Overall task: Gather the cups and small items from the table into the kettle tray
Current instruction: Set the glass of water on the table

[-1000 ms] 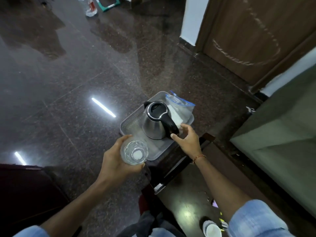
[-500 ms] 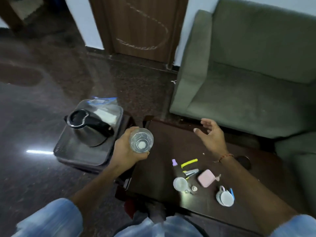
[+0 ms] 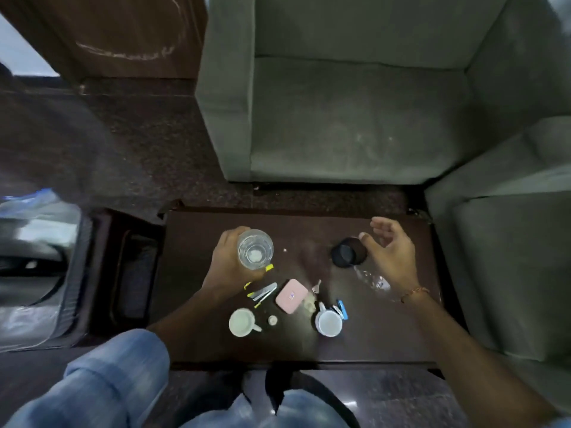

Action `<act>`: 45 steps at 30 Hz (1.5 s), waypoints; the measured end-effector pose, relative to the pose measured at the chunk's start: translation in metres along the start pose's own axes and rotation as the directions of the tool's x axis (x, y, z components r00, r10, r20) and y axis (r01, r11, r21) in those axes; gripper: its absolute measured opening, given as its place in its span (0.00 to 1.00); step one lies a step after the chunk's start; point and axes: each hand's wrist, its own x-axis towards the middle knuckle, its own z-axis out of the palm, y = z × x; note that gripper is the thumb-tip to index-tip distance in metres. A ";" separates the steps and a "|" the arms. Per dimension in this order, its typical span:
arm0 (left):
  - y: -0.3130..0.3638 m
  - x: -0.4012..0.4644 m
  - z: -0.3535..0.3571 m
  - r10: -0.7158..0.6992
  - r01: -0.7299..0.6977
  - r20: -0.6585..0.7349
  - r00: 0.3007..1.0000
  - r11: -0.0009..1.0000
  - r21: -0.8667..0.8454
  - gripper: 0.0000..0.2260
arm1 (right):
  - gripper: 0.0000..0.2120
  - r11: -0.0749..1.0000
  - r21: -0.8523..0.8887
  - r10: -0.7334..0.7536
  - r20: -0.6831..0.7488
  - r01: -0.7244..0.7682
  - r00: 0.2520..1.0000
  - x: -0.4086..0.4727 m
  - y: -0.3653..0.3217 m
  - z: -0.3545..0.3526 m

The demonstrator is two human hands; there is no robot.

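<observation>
Your left hand is gripping a clear glass above the dark tabletop, while your right hand is hanging loose and empty, fingers curled but closed on nothing. At nine o'clock from that right hand, just off the thumb tip, a dark round cup is standing upright; whether thumb and rim are touching is hard to judge through the blur. That short gap is what the coming reach is likely turning on, and the right hand is plainly the nearer one.

Toward six o'clock the rest is waiting: a white cup with its handle pointing to three o'clock, a second white cup, a pink case between them, and yellow-tipped sticks whose long axes are running from seven to one o'clock. The kettle tray is lying well apart at nine o'clock, beyond the tabletop's left edge, blurred, so everything is facing a leftward carry.
</observation>
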 end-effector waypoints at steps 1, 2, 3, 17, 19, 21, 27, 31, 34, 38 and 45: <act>0.000 0.007 0.015 -0.007 0.006 0.032 0.999 1.000 0.024 0.32 | 0.15 1.000 0.001 0.020 -0.007 -0.020 1.000 0.004 0.009 -0.005; 0.000 0.013 0.030 -0.014 0.012 0.068 0.998 0.999 0.035 0.31 | 0.15 0.999 0.018 0.041 -0.014 -0.041 0.999 0.008 0.017 -0.010; -0.002 0.019 0.042 -0.022 0.019 0.103 0.994 0.999 0.030 0.31 | 0.15 0.997 0.040 0.064 -0.020 -0.063 0.998 0.011 0.025 -0.013; -0.069 0.073 0.158 -0.067 0.080 0.328 0.942 0.996 -0.027 0.36 | 0.16 0.980 0.144 0.152 -0.108 -0.135 0.982 0.007 0.100 -0.018; -0.075 0.074 0.164 -0.055 0.070 0.336 0.940 0.997 -0.032 0.37 | 0.16 0.979 0.144 0.165 -0.119 -0.148 0.979 0.000 0.105 -0.020; -0.079 0.077 0.168 -0.047 0.067 0.346 0.937 0.997 -0.044 0.38 | 0.15 0.978 0.141 0.172 -0.122 -0.154 0.978 -0.005 0.108 -0.022; -0.085 0.083 0.178 -0.026 0.045 0.362 0.932 0.998 -0.044 0.40 | 0.15 0.976 0.131 0.188 -0.116 -0.173 0.975 -0.011 0.114 -0.027; -0.081 0.084 0.180 -0.039 0.047 0.378 0.925 0.999 -0.012 0.44 | 0.15 0.972 0.151 0.196 -0.103 -0.180 0.975 -0.015 0.120 -0.022; -0.071 0.081 0.173 -0.074 0.047 0.418 0.905 0.996 0.075 0.52 | 0.16 0.966 0.169 0.211 -0.089 -0.194 0.973 -0.020 0.119 -0.020; -0.059 0.069 0.145 -0.075 0.007 0.446 0.892 0.988 0.152 0.56 | 0.16 0.963 0.168 0.227 -0.090 -0.210 0.970 -0.026 0.106 -0.024; -0.029 0.035 0.048 0.011 -0.065 0.309 0.951 0.984 0.165 0.51 | 0.17 0.967 0.181 0.190 -0.029 -0.182 0.981 -0.028 0.058 -0.010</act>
